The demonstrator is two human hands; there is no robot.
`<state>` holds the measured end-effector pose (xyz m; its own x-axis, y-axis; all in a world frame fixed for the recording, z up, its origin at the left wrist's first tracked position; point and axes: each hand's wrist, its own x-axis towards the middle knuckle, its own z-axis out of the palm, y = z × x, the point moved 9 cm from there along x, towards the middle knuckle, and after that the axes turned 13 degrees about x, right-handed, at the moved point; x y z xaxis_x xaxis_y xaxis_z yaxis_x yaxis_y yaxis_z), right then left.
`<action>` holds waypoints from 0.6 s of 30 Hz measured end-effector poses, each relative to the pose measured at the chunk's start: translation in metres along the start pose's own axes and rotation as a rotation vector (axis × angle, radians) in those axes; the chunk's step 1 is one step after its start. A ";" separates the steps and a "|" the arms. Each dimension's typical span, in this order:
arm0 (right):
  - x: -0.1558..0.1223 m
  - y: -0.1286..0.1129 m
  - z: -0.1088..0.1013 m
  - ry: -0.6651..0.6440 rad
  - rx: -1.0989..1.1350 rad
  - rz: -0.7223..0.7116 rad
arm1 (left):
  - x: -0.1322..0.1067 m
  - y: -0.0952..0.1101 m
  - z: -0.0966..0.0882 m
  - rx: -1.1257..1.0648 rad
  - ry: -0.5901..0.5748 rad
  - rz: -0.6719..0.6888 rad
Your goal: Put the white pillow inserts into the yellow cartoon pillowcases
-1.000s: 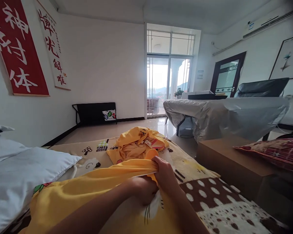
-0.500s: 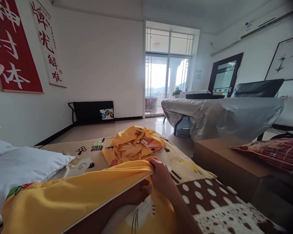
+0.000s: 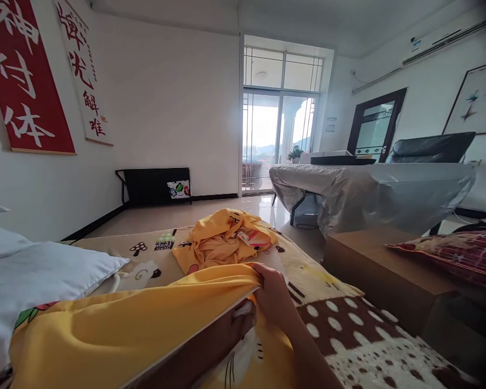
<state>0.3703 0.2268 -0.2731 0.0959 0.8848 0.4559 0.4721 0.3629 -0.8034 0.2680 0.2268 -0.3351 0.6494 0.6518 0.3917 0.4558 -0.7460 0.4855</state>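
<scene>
Where the foreground widens, a beige-and-brown patterned blanket (image 3: 342, 319) spreads beneath the work, its right-hand section bearing white dots on brown. Beyond it, toward the glazed sliding door (image 3: 281, 140), stands a table draped in clear plastic sheeting (image 3: 405, 189); a brown box (image 3: 372, 256) sits nearer, to the right of the blanket, carrying a dark red patterned cushion (image 3: 457, 256). The yellow printed fabric cover (image 3: 105, 329) lies over the near part of the blanket, its pale-edged upper layer raised toward the centre. At left, a white pillow (image 3: 65, 267) lies just beside it; a crumpled heap of yellow cloth (image 3: 222, 237) rests farther out on the blanket. The right hand (image 3: 273, 292) grips the raised edge of the cover between thumb and fingers. The left hand (image 3: 246, 320) is beneath that edge, partly shadowed, with something whitish at its fingers; whether it grips this is unclear.
</scene>
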 end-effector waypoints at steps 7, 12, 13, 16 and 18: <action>0.005 0.016 0.001 0.032 -0.131 0.056 | 0.007 0.000 0.003 -0.112 -0.005 0.031; 0.003 0.017 0.000 -0.009 -0.174 0.078 | 0.011 -0.001 0.008 -0.202 -0.001 0.064; 0.003 0.018 0.001 -0.024 -0.190 0.083 | 0.012 -0.001 0.010 -0.218 -0.002 0.070; 0.003 0.020 0.003 -0.087 -0.224 0.090 | 0.015 -0.001 0.015 -0.260 0.000 0.084; 0.002 0.021 0.003 -0.116 -0.218 0.086 | 0.017 -0.002 0.017 -0.278 0.004 0.085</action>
<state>0.3773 0.2372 -0.2901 0.0487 0.9418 0.3325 0.6455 0.2244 -0.7301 0.2881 0.2369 -0.3428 0.6757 0.5897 0.4424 0.2158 -0.7320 0.6462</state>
